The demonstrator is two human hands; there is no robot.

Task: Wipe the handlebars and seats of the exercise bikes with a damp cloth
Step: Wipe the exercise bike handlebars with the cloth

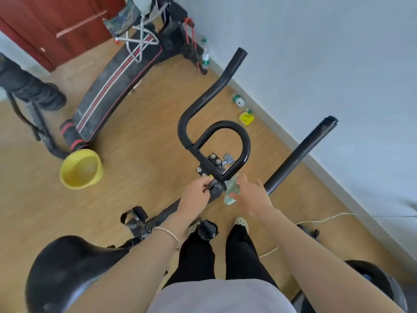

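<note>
The exercise bike's black handlebar (225, 125) stands in front of me, with one horn rising to the upper middle and a straight bar reaching right. A pale green-white cloth (230, 191) hangs at the handlebar's base beside the stem. My left hand (196, 195) pinches a small dark part at the stem, just below the bolted clamp. My right hand (253, 195) hovers at the cloth with its fingers stretched out, fingertips touching it. The black seat (67, 267) is at the lower left, under my left forearm.
A yellow basin (81, 169) sits on the wooden floor to the left. Behind it lies a black sit-up bench (121, 86). Bottles (238, 100) and a yellow item (247, 118) lie along the white wall. A white cable (327, 216) trails at the right. Another dark machine part (372, 281) is at lower right.
</note>
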